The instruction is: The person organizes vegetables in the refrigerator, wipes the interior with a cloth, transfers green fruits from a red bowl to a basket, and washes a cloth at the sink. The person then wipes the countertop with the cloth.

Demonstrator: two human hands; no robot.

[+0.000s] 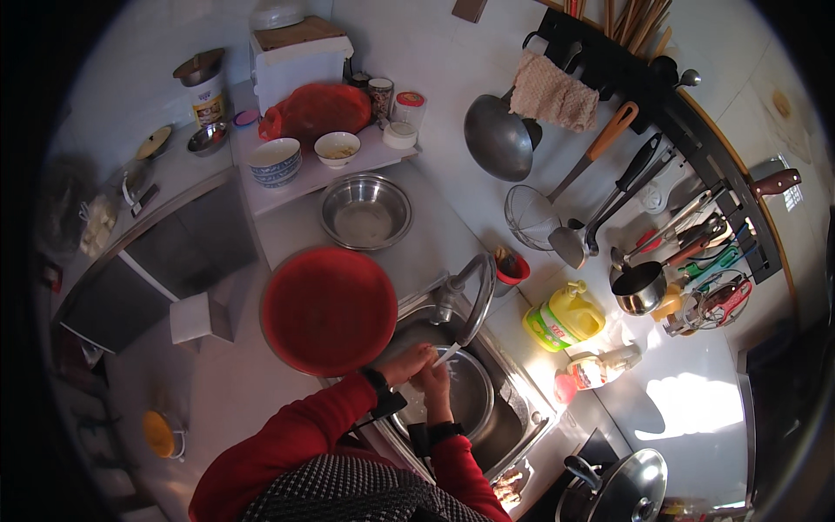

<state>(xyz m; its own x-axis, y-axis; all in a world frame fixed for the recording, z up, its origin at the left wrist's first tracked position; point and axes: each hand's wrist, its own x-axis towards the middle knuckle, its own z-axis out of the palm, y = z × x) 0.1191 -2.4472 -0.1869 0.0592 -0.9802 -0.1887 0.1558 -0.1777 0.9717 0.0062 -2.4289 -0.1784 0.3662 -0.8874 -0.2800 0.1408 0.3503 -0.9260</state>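
Note:
Under the curved metal faucet, my left hand and my right hand meet beside a thin stream of running water. The fingers press together and overlap, so whether anything lies between them is hidden. Below them, a round metal basin stands in the stainless steel sink, partly covered by my forearms. A large red plastic basin rests at the sink's left edge, close to my left wrist. Behind it a stainless steel bowl sits on the counter.
A yellow detergent jug and a red cup stand right of the sink. Stacked bowls occupy a shelf at the back. Ladles and a wire skimmer hang along the wall. A glass-lidded pot is at lower right.

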